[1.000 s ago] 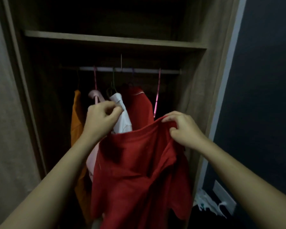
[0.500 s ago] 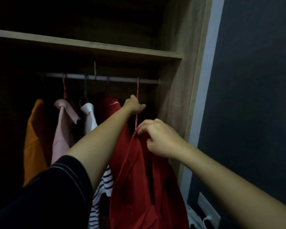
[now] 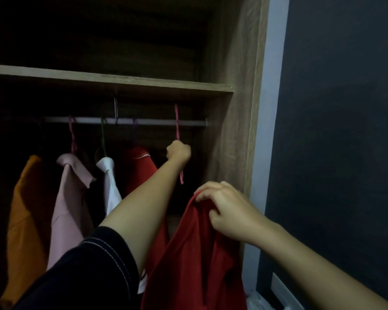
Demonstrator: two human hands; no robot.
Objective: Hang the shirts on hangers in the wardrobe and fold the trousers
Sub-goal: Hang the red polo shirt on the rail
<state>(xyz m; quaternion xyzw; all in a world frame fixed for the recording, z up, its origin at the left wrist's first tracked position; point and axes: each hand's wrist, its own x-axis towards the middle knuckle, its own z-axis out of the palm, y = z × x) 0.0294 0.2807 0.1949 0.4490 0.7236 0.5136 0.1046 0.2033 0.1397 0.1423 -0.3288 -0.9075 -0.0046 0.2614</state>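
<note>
My left hand [image 3: 179,151] reaches into the wardrobe and grips an empty pink hanger [image 3: 177,128] at the right end of the metal rail [image 3: 143,121]. The hanger's hook sits above the rail. My right hand [image 3: 227,211] pinches the top edge of a red shirt [image 3: 195,260], which hangs limp in front of the wardrobe, below and to the right of the hanger. On the rail hang an orange shirt [image 3: 24,211], a pink shirt [image 3: 68,198], a white shirt [image 3: 110,186] and another red shirt [image 3: 139,166].
A wooden shelf [image 3: 112,82] runs just above the rail. The wardrobe's right side panel [image 3: 235,135] stands close to my hands, with a dark wall [image 3: 341,130] beyond it. A white wall socket [image 3: 282,291] and white cloth sit low at the right.
My left hand let go of the red shirt, reached to the pink hanger and has lifted it higher on the rail. My right hand keeps the shirt, now bunched and lower right.
</note>
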